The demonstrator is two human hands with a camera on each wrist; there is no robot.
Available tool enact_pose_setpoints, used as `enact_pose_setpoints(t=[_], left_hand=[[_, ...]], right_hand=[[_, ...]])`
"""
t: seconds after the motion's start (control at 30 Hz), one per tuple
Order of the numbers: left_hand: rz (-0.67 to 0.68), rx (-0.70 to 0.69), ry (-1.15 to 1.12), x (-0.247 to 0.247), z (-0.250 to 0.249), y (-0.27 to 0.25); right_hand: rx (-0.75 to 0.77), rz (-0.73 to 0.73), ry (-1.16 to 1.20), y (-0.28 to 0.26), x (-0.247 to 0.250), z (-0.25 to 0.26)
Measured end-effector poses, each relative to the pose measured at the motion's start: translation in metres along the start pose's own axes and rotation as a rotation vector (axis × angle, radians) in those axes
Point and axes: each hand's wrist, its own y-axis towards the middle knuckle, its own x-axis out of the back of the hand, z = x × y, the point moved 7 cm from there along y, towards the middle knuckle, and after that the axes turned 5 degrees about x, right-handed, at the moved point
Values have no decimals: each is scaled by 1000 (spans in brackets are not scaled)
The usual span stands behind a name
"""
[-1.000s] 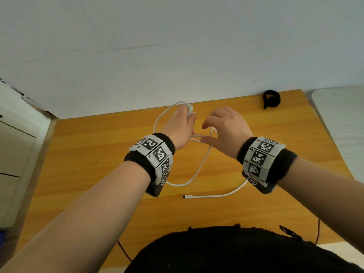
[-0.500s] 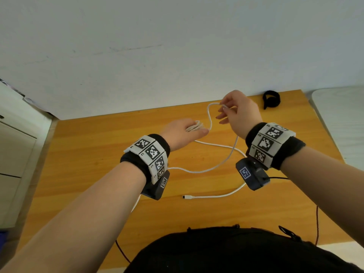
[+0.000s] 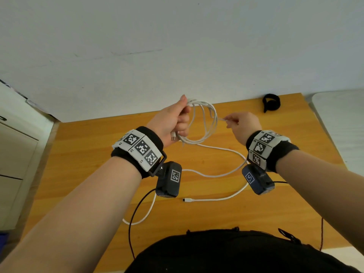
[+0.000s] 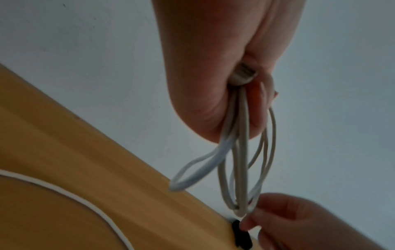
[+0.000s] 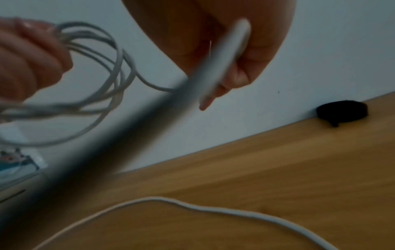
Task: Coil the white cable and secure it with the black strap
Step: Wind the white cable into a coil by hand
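Observation:
My left hand (image 3: 182, 123) is raised above the wooden table (image 3: 94, 154) and grips several loops of the white cable (image 3: 206, 123) in its fist. One plug (image 4: 243, 76) sticks out under the fingers. Just right of the coil (image 4: 241, 169), my right hand (image 3: 229, 122) pinches the strand leaving it (image 5: 226, 55). The rest of the cable (image 3: 218, 174) trails loose over the table to its free plug (image 3: 185, 200). The black strap (image 3: 271, 102) lies curled at the table's far right, against the wall, and no hand touches it.
A white cabinet (image 3: 11, 154) stands to the left of the table and a white surface (image 3: 338, 125) adjoins its right edge. Thin black wires (image 3: 136, 213) hang from the wrist cameras over the near edge. The wall runs directly behind the table.
My left hand has lifted and turned upright with a fuller bundle of loops. My right hand has come down from its high loop and now pinches the strand beside the coil.

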Motion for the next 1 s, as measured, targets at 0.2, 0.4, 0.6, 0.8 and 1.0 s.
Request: enact_pose_setpoints(t=[0.2,0.4,0.6,0.8,1.0], left_hand=[[-40,-27,-197,0,-5,0],[-25,-45,-257,1,-8,0],[-37,12,-187,2,-5,-1],[49,83,-390,-7,-1,-3],[121,99,-378,-19,-3,-6]], right_hand=[[58,252,-145,-19,-38,8],[70,274,-88,-26,-50,9],[-72,114,57,-18,-40,0],[-131,120,-54,-15,-35,-1],[-145,166,-233,-9,-35,3]])
